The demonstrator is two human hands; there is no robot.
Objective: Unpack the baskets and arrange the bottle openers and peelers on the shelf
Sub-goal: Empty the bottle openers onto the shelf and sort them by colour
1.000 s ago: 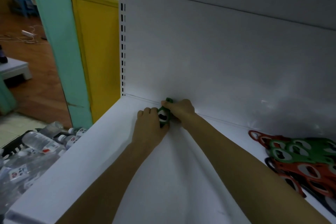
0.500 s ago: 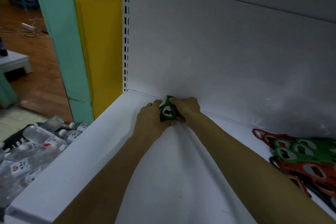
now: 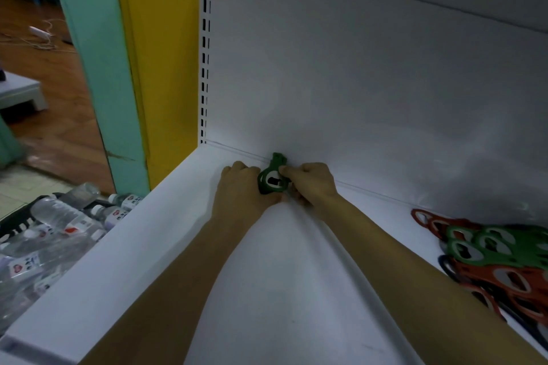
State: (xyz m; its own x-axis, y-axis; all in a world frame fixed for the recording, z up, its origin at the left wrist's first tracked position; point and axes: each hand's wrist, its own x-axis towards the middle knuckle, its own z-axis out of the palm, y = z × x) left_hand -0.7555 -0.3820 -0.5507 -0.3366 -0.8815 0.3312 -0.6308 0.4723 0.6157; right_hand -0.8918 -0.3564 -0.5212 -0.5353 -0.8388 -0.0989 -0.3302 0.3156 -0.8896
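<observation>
A green bottle opener (image 3: pixel 272 178) stands on edge at the back of the white shelf (image 3: pixel 148 246), leaning against the back panel. My left hand (image 3: pixel 241 191) curls against its left side and my right hand (image 3: pixel 308 184) pinches its right side, thumb on the upper rim. Both forearms stretch across the shelf towards it. A heap of red and green bottle openers (image 3: pixel 498 261) lies flat at the right edge of the shelf.
The white back panel (image 3: pixel 355 83) rises right behind the opener, with a slotted upright (image 3: pixel 205 47) at its left end. Below the shelf on the left, a dark basket holds several water bottles (image 3: pixel 59 225). A teal post and yellow wall stand left.
The opener has turned more upright against the back panel, and both hands have shifted slightly around it. The view has drifted a little to the left.
</observation>
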